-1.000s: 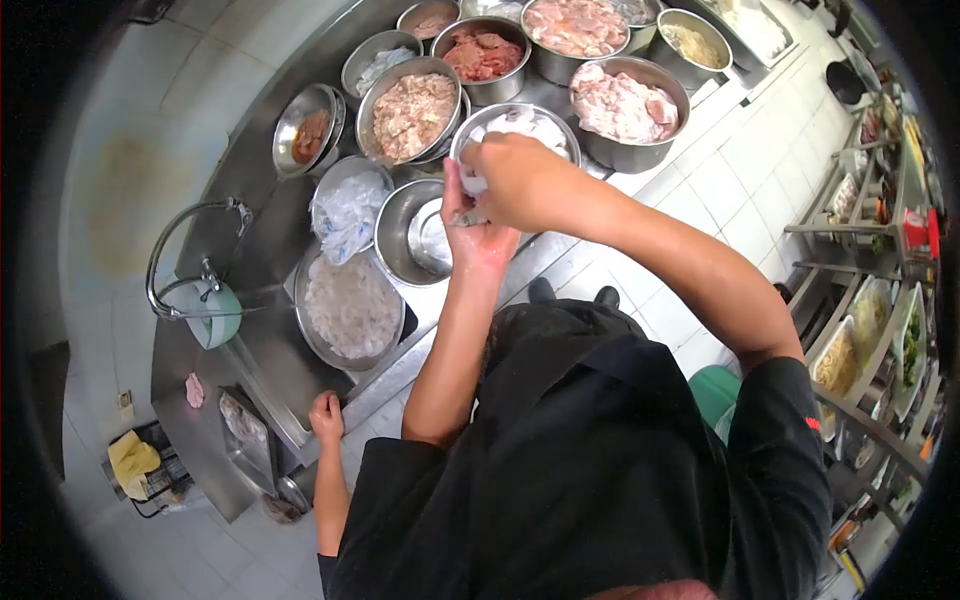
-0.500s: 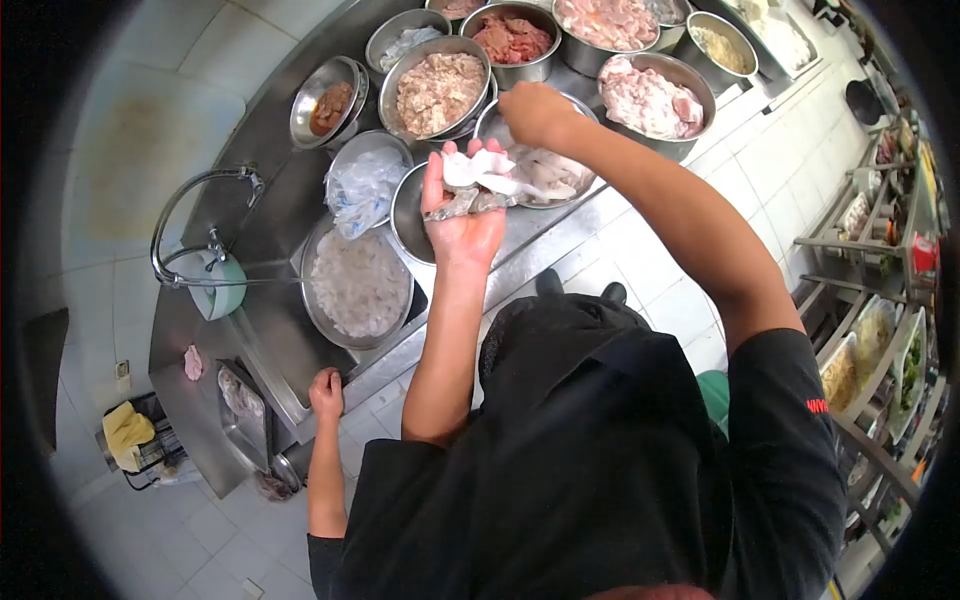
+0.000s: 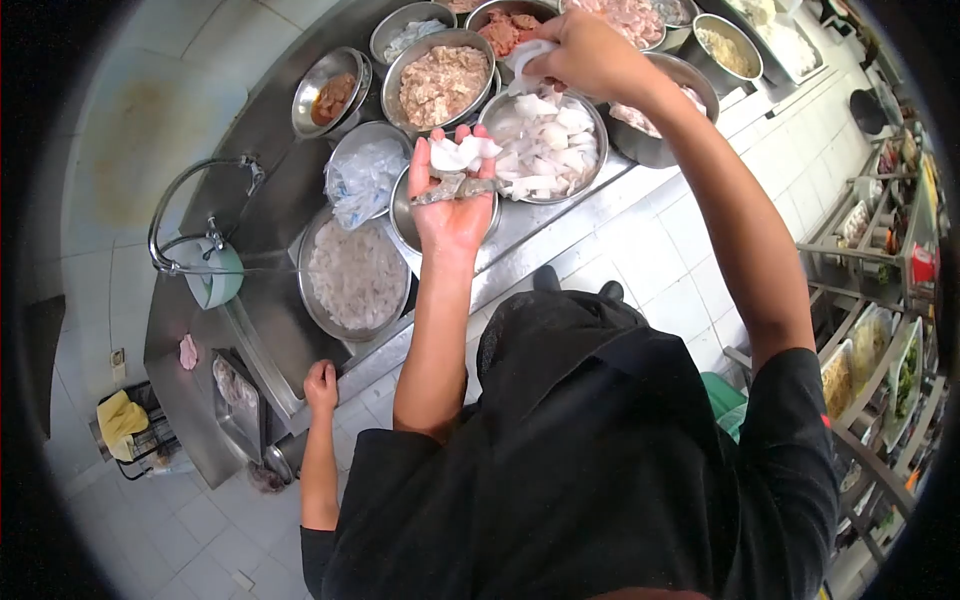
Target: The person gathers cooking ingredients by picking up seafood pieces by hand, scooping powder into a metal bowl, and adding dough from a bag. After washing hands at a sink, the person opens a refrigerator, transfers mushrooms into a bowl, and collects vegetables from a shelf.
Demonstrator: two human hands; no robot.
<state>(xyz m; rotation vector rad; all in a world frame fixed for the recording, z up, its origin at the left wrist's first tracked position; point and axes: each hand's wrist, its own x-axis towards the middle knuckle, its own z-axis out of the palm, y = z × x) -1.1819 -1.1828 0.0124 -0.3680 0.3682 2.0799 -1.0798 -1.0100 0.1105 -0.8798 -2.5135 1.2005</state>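
My left hand point(image 3: 455, 205) is palm up with its fingers curled a little, carrying white seafood pieces point(image 3: 462, 155) and grey shrimp-like pieces point(image 3: 455, 188). Part of a metal bowl point(image 3: 403, 215) shows beneath it. Higher up on the right, my right hand point(image 3: 590, 60) pinches a pale, translucent piece point(image 3: 530, 62). That piece hangs over the far edge of a bowl of white cut seafood point(image 3: 548, 140), close to a bowl of red meat point(image 3: 507, 32).
Bowls of minced meat point(image 3: 440, 85), clear plastic bags point(image 3: 365, 180) and pale seafood in water point(image 3: 355, 270) stand around the sink. A tap point(image 3: 205, 165) runs at left. Another person's hand point(image 3: 321, 385) rests by the counter edge. Shelves point(image 3: 860, 270) stand at right.
My right hand has lifted from the white seafood bowl, moving up and right, and now holds a pale piece. My left hand has shifted slightly left with its pieces.
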